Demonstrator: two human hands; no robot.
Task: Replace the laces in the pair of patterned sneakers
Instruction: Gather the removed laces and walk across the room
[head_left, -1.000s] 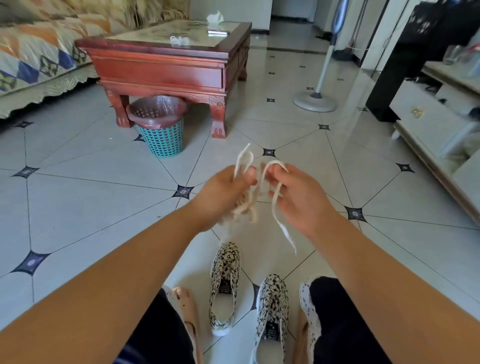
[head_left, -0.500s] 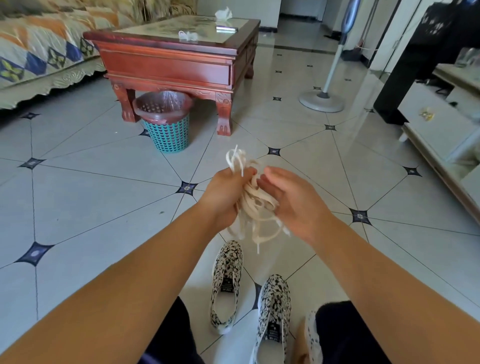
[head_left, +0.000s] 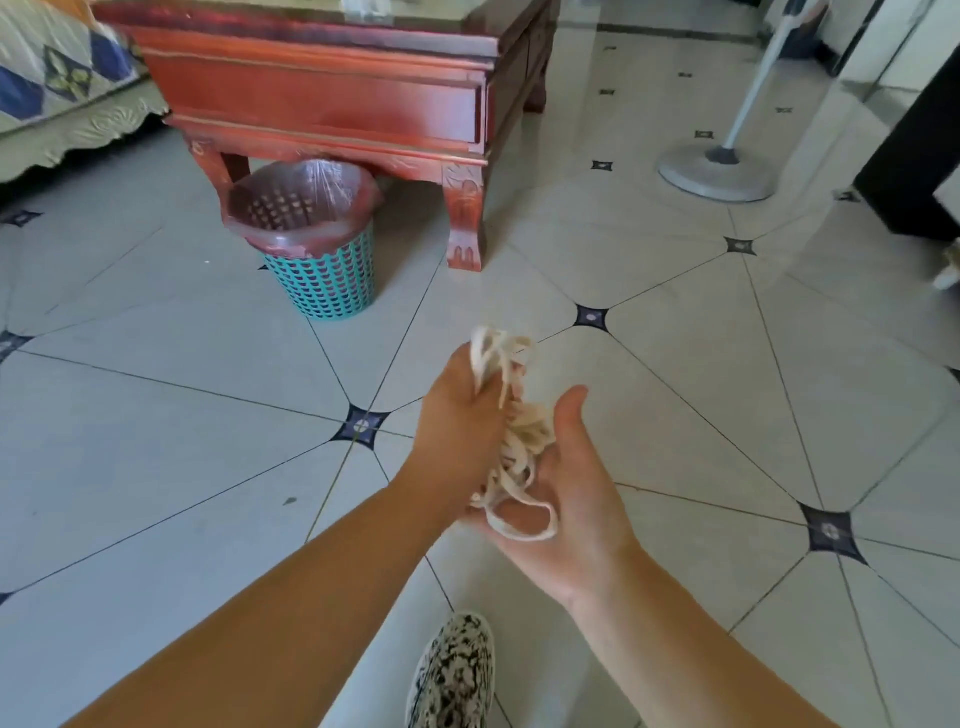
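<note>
Laces (head_left: 524, 441) now bunched in gripping left hand (head_left: 457, 431), right hand (head_left: 576, 499) opened beneath.

Bare tiled floor (head_left: 156, 441) spreads ahead and to both sides of the left hand (head_left: 457, 431) and right hand (head_left: 571, 525), with bunched laces (head_left: 524, 436) filling the gap between them. Ahead left, a teal wastebasket (head_left: 327, 275) stands partly under a red wooden table (head_left: 322, 104), whose carved leg (head_left: 464, 218) is just right of it. A fan base (head_left: 719, 174) sits far right. 1 patterned sneaker (head_left: 454, 675) lies below, between the forearms.

Home: sofa (head_left: 57, 88), coffee table (head_left: 332, 98).
</note>
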